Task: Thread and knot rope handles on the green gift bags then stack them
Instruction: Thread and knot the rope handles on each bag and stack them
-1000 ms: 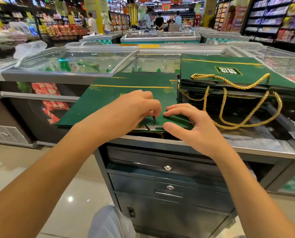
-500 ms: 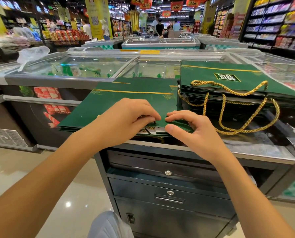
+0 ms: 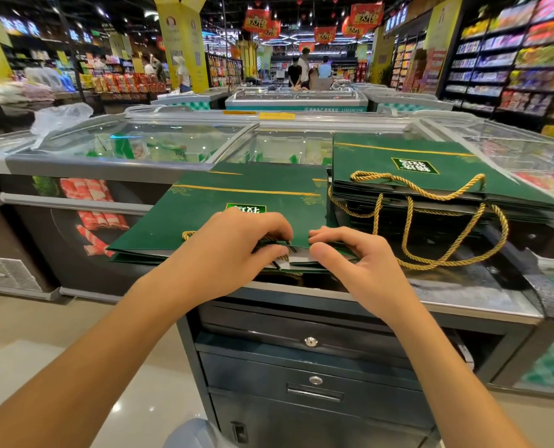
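Observation:
A flat green gift bag (image 3: 237,202) with a gold stripe lies on top of a low pile on the cabinet top. My left hand (image 3: 233,247) pinches its near edge, with a bit of gold rope (image 3: 188,235) showing at the hand's left side. My right hand (image 3: 356,257) pinches the same edge just to the right, thumb below and fingers on top. To the right sits a taller stack of green bags (image 3: 430,176) whose gold rope handles (image 3: 430,227) hang in loops over the front.
The bags rest on a dark metal cabinet (image 3: 317,350) with locked drawers. Glass-topped chest freezers (image 3: 146,147) stand behind and to both sides. Store shelves (image 3: 511,59) and several shoppers are far behind. Shiny floor lies at the lower left.
Both hands have drawn back toward the bag's near edge and their fingers have closed on it. The camera has tilted up, so the bag's label now shows.

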Action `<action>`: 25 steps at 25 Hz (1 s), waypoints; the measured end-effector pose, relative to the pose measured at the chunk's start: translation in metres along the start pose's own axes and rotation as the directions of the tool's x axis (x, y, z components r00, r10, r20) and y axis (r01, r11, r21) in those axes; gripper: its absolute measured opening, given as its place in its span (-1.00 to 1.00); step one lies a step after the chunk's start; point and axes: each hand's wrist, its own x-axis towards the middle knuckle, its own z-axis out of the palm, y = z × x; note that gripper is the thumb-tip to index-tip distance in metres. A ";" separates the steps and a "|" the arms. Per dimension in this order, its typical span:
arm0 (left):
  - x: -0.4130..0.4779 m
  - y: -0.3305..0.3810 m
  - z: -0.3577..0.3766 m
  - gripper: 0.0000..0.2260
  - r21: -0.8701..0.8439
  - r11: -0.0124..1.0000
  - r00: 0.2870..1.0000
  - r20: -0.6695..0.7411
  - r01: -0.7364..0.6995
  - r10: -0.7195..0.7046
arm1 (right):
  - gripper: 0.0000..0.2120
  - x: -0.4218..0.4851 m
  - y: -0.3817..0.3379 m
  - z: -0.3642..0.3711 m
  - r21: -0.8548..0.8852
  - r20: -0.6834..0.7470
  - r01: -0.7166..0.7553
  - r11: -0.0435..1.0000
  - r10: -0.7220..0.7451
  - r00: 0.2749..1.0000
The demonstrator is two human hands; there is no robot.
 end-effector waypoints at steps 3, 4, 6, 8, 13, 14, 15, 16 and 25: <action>0.004 -0.001 0.001 -0.82 0.018 1.000 1.000 -0.008 -0.004 0.004 | -0.69 -0.003 -0.002 0.000 0.026 -0.049 0.044 0.999 -0.043 0.998; 0.006 -0.001 0.001 -0.83 0.009 1.000 1.000 -0.016 0.004 -0.004 | -0.70 -0.004 -0.003 0.000 0.042 -0.074 0.072 0.997 -0.069 0.995; 0.009 0.001 0.002 -0.83 -0.015 1.000 0.999 -0.026 0.027 -0.027 | -0.71 -0.006 -0.004 0.002 0.060 -0.136 0.122 0.991 -0.112 0.984; 0.013 0.002 0.002 -0.83 -0.022 0.998 0.998 -0.010 0.061 -0.062 | -0.73 -0.010 -0.006 0.005 -0.022 -0.212 0.181 0.983 -0.182 0.960; 0.022 0.003 -0.003 -0.84 -0.058 0.989 0.990 -0.012 0.137 -0.138 | -0.88 -0.017 -0.015 0.022 -0.433 -0.297 0.218 0.875 -0.367 0.882; 0.023 0.004 -0.003 -0.85 -0.063 0.988 0.989 -0.016 0.144 -0.145 | -0.87 -0.016 -0.019 0.027 -0.450 -0.330 0.168 0.877 -0.338 0.882; 0.023 0.004 -0.003 -0.85 -0.056 0.988 0.989 -0.023 0.144 -0.146 | -0.88 -0.016 -0.023 0.031 -0.454 -0.360 0.121 0.883 -0.306 0.881; 0.023 0.005 -0.002 -0.85 -0.043 0.989 0.989 -0.031 0.142 -0.143 | -0.89 -0.014 -0.028 0.036 -0.454 -0.382 0.072 0.888 -0.267 0.885; 0.020 0.004 -0.004 -0.87 -0.078 0.988 0.991 -0.012 0.135 -0.136 | -0.92 -0.015 -0.038 0.054 -0.226 -0.427 -0.033 0.974 -0.069 0.901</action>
